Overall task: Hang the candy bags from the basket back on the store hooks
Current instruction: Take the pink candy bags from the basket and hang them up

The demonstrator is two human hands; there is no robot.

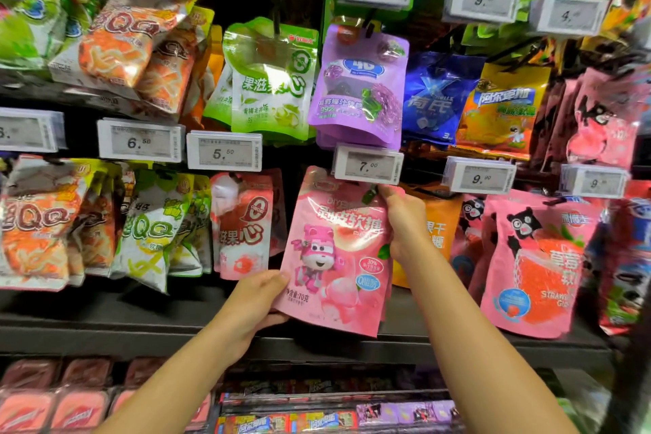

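A pink candy bag (338,254) printed with a cartoon robot, glossy and slightly tilted, sits directly below the 7.00 price tag (368,166), its top edge tucked behind it.

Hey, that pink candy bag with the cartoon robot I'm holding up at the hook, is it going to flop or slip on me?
The pink candy bag probably flops: it is a soft pouch, held by the left hand at its bottom corner and the right hand near its top. Its glossy, glare-catching film may be slippery. It looks light, since fingertips alone carry it.
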